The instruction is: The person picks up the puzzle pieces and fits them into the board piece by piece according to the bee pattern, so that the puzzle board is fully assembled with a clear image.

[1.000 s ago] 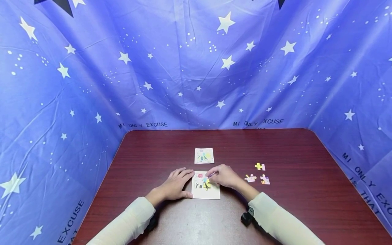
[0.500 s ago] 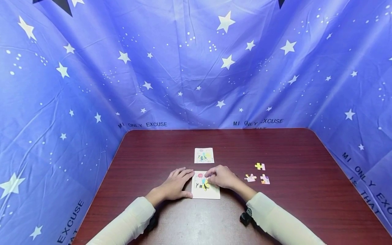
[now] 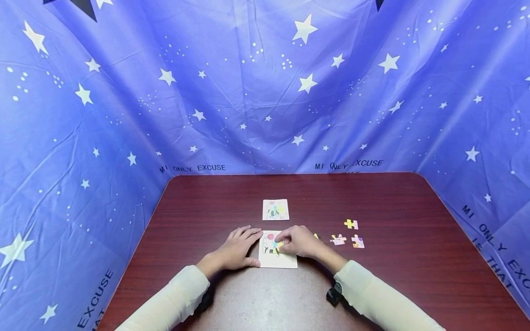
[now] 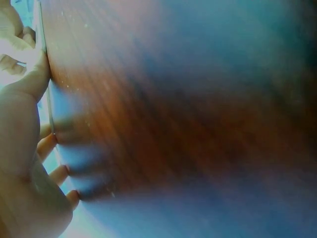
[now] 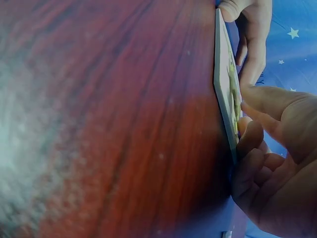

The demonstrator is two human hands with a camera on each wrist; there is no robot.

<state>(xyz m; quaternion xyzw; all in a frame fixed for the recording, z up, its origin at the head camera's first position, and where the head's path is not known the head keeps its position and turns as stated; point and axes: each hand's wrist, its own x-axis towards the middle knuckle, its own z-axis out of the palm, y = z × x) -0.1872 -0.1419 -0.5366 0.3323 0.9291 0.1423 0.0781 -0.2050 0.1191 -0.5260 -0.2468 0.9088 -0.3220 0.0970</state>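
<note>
A white puzzle board [image 3: 279, 264] lies on the table, its recess partly filled with colourful jigsaw pieces. Along its left edge rests my left hand [image 3: 236, 249], fingers extended and thumb at the near corner; the left wrist view shows the fingertips at the table. My right hand [image 3: 301, 241] is over the board's right part, fingers curled, pinching a yellow puzzle piece [image 5: 233, 89] low against the board in the right wrist view. The fingers hide most of that piece. Loose jigsaw pieces [image 3: 351, 224] lie to the right of this hand.
Beyond the board lies a square picture card [image 3: 275, 210] with a matching picture. Another yellow piece [image 3: 317, 236] peeks out behind the right wrist. Blue star-printed cloth [image 3: 265, 92] hangs around the brown table [image 3: 198, 202].
My right hand shifts slightly over the board, its fingers lowering and turning at the piece. A loose yellow piece behind the right wrist has come into view. My left hand stays still.
</note>
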